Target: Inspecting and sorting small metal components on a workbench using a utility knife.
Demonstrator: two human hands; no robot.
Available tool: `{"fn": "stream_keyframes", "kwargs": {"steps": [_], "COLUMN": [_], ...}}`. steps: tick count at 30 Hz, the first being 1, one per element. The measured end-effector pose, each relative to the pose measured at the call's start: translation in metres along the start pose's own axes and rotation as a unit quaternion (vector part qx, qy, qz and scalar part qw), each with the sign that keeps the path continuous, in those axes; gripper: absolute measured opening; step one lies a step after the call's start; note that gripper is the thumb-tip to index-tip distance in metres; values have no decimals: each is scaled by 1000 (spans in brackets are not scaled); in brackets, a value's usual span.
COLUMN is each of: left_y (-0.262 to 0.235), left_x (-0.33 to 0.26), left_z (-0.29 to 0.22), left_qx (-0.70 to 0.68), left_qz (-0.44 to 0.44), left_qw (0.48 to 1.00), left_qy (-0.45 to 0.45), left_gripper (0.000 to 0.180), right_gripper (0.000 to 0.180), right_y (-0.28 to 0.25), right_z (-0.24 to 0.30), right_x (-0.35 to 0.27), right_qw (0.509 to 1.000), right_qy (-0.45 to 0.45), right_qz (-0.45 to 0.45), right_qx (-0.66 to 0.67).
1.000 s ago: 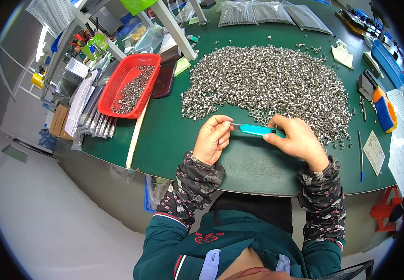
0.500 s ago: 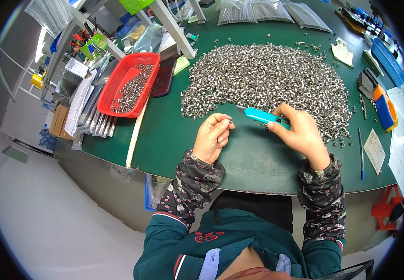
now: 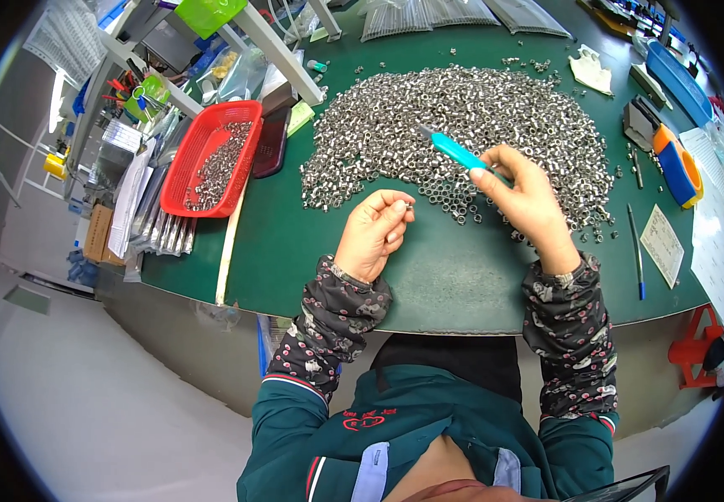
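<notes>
My left hand is pinched around a small metal ring, held above the green table just short of the pile. In my right hand is a turquoise utility knife, its blade out and tilted toward the upper left. The knife's tip is over a wide pile of small shiny metal rings, though I cannot tell whether it touches them. Part of the knife's handle is hidden by my fingers.
To the left, a red plastic basket holds more rings, beside a dark phone-like slab. On the right lie a pen, a paper card, an orange and blue tape roll and a blue tray.
My right hand has swung the knife from pointing left near my left hand to pointing up over the pile. My left hand keeps its pinch. The whole view has shifted slightly.
</notes>
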State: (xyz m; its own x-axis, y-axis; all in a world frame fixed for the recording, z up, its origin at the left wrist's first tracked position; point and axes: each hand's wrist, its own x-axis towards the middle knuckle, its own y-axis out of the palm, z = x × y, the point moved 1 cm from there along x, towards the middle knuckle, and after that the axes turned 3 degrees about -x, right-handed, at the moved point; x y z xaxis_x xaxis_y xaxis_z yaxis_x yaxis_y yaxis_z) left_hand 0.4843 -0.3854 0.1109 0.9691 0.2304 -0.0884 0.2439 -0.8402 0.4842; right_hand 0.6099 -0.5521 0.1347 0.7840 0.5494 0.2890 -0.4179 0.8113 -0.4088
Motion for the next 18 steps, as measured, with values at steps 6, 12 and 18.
{"fn": "stream_keyframes", "kwargs": {"steps": [6, 12, 18], "left_y": [44, 115, 64], "left_x": [-25, -76, -20], "left_z": [-5, -36, -8], "left_qx": [-37, 12, -72], "left_qz": [39, 430, 70], "left_qw": [998, 903, 990], "left_qy": [-21, -20, -103], "left_gripper": [12, 15, 10], "right_gripper": [32, 20, 11], "right_y": [18, 2, 1], "right_z": [6, 3, 6], "right_x": [-12, -5, -1], "right_qw": [992, 973, 959], "right_qy": [11, 47, 68], "right_qz": [100, 42, 24], "right_qx": [78, 224, 272]}}
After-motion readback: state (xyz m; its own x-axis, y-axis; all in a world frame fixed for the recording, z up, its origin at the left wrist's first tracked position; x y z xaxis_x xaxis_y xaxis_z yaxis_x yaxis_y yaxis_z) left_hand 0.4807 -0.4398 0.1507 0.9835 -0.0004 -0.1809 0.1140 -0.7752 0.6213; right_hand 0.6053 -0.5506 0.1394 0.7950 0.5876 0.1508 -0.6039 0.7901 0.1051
